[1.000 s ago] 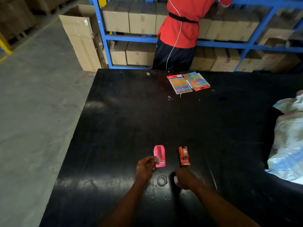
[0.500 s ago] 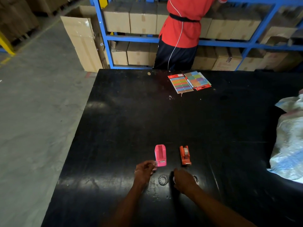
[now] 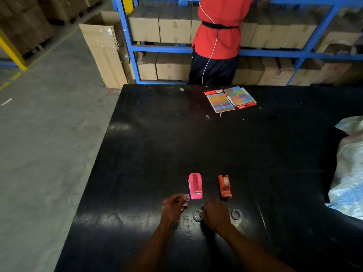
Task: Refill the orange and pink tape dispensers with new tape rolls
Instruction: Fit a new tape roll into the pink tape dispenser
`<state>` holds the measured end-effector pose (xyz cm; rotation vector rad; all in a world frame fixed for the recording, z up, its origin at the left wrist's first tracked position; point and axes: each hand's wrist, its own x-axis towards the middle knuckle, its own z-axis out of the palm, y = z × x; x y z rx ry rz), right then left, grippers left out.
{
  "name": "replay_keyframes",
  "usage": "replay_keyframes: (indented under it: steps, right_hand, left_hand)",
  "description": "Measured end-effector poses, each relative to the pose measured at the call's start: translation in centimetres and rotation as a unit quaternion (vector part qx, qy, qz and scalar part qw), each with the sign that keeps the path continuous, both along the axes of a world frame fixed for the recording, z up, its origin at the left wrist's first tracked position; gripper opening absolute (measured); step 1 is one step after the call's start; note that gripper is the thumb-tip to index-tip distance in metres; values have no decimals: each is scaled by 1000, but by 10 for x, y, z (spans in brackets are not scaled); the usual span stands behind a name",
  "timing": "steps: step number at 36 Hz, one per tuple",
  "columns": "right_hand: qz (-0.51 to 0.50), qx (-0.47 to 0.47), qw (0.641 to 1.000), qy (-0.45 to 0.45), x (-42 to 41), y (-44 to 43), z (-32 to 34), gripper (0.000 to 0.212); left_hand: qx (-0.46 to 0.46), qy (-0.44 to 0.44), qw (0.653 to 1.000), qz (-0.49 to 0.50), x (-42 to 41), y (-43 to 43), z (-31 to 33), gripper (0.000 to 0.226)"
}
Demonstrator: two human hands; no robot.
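Note:
The pink dispenser (image 3: pixel 195 186) stands on the black table (image 3: pixel 157 146) with its slot empty. To its right, the orange dispenser (image 3: pixel 225 186) has a clear roll in it. Two small tape rolls lie flat nearer to me: one (image 3: pixel 197 215) between my hands, the other (image 3: pixel 235 214) to the right of my right hand. My left hand (image 3: pixel 172 208) pinches a small clear-pinkish piece (image 3: pixel 186 197) beside the pink dispenser's near end. My right hand (image 3: pixel 215 213) is curled down on the table, its fingertips at the middle roll's edge; whether it grips the roll is hidden.
Two packs of coloured sticky tabs (image 3: pixel 229 100) lie at the table's far edge. A white plastic sack (image 3: pixel 349 173) sits on the right side. A person in a red shirt (image 3: pixel 218 36) stands behind the table at blue shelves of cartons (image 3: pixel 157 26). Concrete floor lies left.
My left hand drew back from the pink dispenser holding the small piece. My right hand left the orange dispenser and slid left, uncovering the right-hand roll.

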<state>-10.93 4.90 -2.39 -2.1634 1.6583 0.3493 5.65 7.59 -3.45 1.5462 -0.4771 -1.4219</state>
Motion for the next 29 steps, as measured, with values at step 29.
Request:
replay_keyframes:
  steps: [29]
  right_hand:
    - [-44,58,937,-342,-3,-8,5,28]
  left_hand:
    - [56,25,996,-61,0,7,11,15]
